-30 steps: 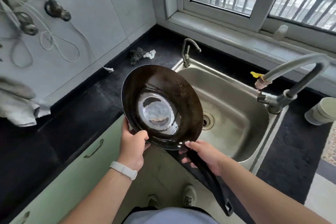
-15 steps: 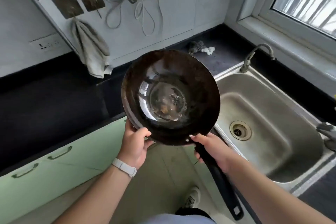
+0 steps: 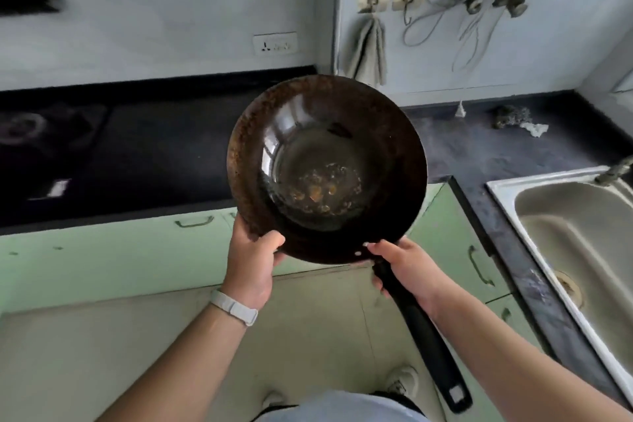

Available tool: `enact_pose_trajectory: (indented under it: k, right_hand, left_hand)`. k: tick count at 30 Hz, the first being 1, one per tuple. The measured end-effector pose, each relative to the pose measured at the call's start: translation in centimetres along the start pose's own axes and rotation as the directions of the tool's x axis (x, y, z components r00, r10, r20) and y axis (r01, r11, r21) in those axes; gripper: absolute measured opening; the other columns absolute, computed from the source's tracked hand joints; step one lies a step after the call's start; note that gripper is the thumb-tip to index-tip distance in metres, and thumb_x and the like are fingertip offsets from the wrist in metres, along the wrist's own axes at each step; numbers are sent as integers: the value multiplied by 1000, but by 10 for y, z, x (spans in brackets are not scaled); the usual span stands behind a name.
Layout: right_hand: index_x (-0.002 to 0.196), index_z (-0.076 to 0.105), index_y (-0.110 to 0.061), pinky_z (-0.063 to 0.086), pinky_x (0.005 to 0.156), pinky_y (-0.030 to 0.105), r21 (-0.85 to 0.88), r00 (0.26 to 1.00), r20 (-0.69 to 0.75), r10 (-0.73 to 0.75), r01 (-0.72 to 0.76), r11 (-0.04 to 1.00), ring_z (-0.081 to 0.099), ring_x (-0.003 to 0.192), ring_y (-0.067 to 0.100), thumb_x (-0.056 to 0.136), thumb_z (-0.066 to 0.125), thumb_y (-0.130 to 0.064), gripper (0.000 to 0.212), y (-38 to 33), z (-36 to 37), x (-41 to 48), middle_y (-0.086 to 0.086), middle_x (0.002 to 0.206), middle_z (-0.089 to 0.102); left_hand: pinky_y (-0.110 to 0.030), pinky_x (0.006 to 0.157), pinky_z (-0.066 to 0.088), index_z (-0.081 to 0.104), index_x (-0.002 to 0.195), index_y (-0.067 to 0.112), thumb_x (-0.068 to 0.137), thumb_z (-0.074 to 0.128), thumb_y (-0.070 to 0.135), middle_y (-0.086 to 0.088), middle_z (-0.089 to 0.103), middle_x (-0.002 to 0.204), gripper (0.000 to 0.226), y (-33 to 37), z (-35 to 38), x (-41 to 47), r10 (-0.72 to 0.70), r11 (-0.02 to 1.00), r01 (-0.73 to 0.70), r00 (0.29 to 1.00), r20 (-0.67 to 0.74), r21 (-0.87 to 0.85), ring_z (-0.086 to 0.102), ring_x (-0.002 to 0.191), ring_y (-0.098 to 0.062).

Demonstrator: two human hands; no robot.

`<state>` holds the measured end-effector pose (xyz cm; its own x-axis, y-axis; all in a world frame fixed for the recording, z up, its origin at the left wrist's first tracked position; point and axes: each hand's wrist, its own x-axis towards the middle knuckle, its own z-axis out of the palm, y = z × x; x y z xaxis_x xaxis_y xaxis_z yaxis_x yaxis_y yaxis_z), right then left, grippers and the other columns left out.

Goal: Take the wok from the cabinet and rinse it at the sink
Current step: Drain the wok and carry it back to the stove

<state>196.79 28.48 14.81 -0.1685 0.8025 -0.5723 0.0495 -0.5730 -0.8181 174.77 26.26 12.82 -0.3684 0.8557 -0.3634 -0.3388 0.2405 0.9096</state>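
The wok (image 3: 327, 168) is held up over the floor (image 3: 102, 353), in front of the counter (image 3: 479, 154). The sink (image 3: 579, 240) lies to its right, a towel (image 3: 367, 51) hangs behind it, and what may be a stove (image 3: 51, 137) sits far left.

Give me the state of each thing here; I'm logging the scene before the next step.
wok: held in the air, tilted toward the camera, brownish residue in its bowl
left hand: grip closed on the wok's rim
right hand: grip closed on the handle's top
sink: no water visible in it
cabinet doors: shut
towel: hanging on a wall hook
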Motion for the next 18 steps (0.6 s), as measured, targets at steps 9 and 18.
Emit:
enact_pose_trajectory:
  k: [9,18]
  right_hand:
    - [106,58,5,41,37,25,-225,974,225,-22,74,971,51,39,19,101,51,-9,16,10,164,1,15,84,78]
    - [108,58,0,45,41,28,-441,862,507,9,251,862,53,44,18,102,47,-8,16,0,287,12,16,91,77]
  left_hand:
    - [-34,72,61,58,131,22,89,49,-17,-3,71,111,58,27,-172,-23,97,981,-128,976,-197,-146,67,107,-28]
    - [-40,83,62,54,142,27,82,51,-16,-1,69,131,74,36,-282,-49,123,914,-277,887,-445,-298,65,121,-31]
